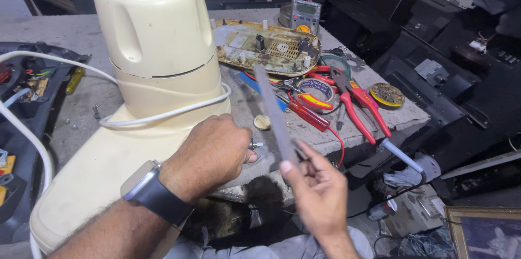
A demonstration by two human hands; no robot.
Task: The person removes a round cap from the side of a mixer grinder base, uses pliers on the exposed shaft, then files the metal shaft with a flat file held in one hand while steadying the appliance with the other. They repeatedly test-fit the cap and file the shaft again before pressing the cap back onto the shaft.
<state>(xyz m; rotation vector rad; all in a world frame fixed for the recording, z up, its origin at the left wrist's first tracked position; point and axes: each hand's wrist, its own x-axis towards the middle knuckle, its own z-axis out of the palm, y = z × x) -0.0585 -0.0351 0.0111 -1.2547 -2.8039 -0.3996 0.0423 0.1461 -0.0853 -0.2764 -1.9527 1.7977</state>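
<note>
My left hand (209, 156), with a dark-strapped watch on its wrist, is closed on a small metal pin or plug end (256, 144) at the front edge of the workbench. My right hand (317, 183) holds a long flat grey metal file (274, 112), which slants up and away over the bench. A cream blender motor base (154, 47) lies on its side just left of my left hand, with a white power cord (163, 113) looped around it.
On the grey workbench (81, 36) lie red-handled pliers (358, 104), a red screwdriver (306, 115), a tape roll (317, 92), a round tin (387, 95), a detached cream base plate (266, 47) and a multimeter (303, 16). A soldering iron (399, 153) hangs off the right edge. Dark electronics fill the right.
</note>
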